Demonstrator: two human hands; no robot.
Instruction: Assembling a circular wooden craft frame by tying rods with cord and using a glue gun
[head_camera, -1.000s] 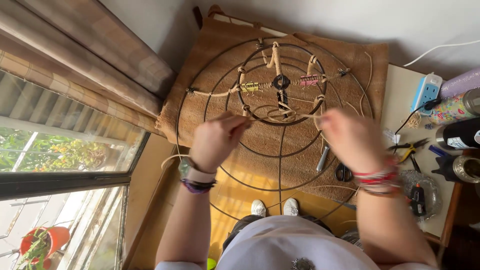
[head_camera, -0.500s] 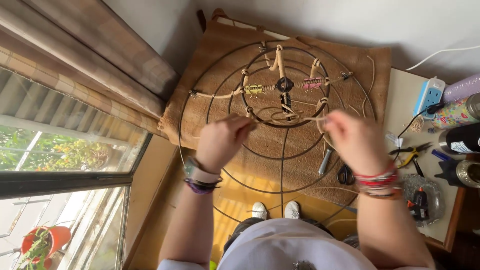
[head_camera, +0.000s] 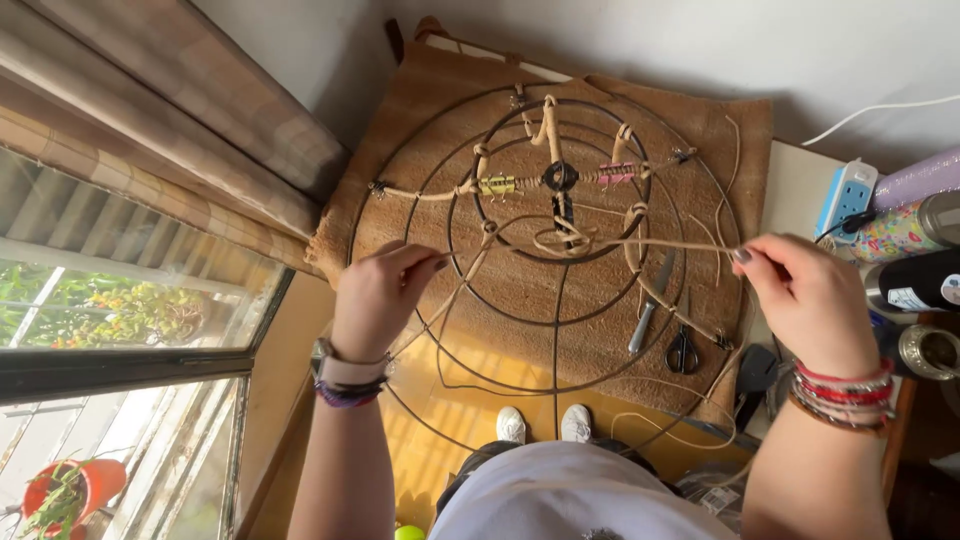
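Both hands were pinched shut on one tan cord (head_camera: 650, 243), pulled taut between them. Left hand (head_camera: 378, 297) gripped its end near the left side of the wire frame (head_camera: 395, 180); right hand (head_camera: 805, 295) held the other end just past the frame's right edge. Cord ran through a knot (head_camera: 565, 241) just below the frame's centre hub (head_camera: 560, 177). Frame: concentric wire rings with spokes, leaning against a brown mat (head_camera: 430, 100) by the wall. Yellow clip (head_camera: 497, 185) and pink clip (head_camera: 617, 174) sat on the horizontal spoke, either side of the hub. Knife (head_camera: 650, 303) and scissors (head_camera: 684, 345) lay on the mat behind the lower right rings. Power strip (head_camera: 845, 195) and bottles (head_camera: 915, 285) were on the worktop, right.
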